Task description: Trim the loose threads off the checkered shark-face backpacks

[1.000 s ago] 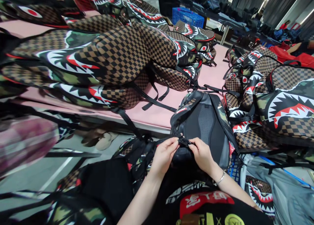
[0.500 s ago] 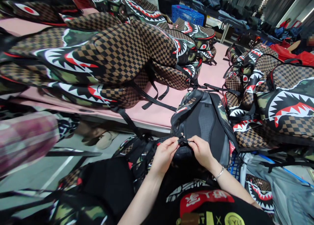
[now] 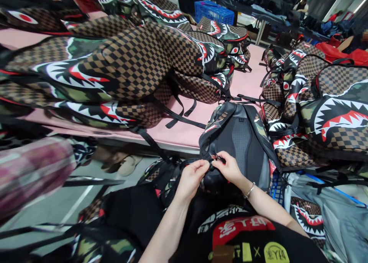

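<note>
A backpack [image 3: 240, 136] lies at the pink table's front edge, its black padded back panel facing up. At its lower left corner, my left hand [image 3: 190, 178] pinches a thin black strap [image 3: 211, 160] between thumb and fingertips. Close beside it, my right hand [image 3: 230, 170] has its thumb and fingers closed on the same strap, the fingertips curled over it. The two hands almost meet, so the short piece of strap between them is mostly hidden. Whether a small buckle sits there is too small to tell.
Checkered shark-mouth backpacks [image 3: 138, 60] are piled on the pink table [image 3: 184, 136], with another heap [image 3: 339, 113] at right. More bags [image 3: 129, 213] lie below me at left. A blue crate [image 3: 214, 12] stands behind. A person's plaid sleeve [image 3: 34, 171] shows at left.
My right hand has shifted slightly left and up, its fingers now curled over the strap near my left fingertips. My left hand still pinches the strap. The view has shifted a little.
</note>
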A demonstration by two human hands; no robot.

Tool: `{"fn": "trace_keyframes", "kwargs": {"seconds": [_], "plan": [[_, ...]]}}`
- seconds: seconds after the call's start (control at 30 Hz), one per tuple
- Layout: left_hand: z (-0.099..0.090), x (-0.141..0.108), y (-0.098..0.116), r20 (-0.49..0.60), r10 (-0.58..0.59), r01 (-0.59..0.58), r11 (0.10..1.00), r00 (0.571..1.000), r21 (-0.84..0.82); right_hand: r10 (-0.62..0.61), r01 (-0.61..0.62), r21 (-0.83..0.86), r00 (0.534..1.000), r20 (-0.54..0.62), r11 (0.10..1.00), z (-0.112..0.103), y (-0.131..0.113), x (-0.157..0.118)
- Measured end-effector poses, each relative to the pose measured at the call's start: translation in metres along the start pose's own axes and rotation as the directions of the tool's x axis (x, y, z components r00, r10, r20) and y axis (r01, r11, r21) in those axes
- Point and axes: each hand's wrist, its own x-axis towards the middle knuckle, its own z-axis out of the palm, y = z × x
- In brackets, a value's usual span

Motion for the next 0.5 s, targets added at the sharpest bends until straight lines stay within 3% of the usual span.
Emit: {"fn": "trace_keyframes", "kwargs": {"seconds": [0.13,0.3,0.4,0.5], "plan": [[-0.003,0.002,0.004,0.011,-0.054,0.055,0.997,0.998,-0.06,-0.002,0.002,-0.036,1.0,0.011,0.999,0.004,0.002,0.001],[0.001,0.004,0.009,-0.021,-0.107,0.098,0.961,0.994,-0.258,0.005,-0.009,-0.027,0.992,-0.125,1.0,0.004,0.0,-0.016],[0.004,0.004,0.008,-0.025,-0.102,0.087,0.934,0.995,-0.345,-0.053,0.023,-0.178,0.984,-0.171,0.984,-0.001,-0.005,-0.03],[0.007,0.004,0.005,-0.015,-0.08,0.069,0.926,0.997,-0.372,-0.172,0.113,-0.355,0.975,-0.14,0.928,-0.002,-0.007,-0.037]]}}
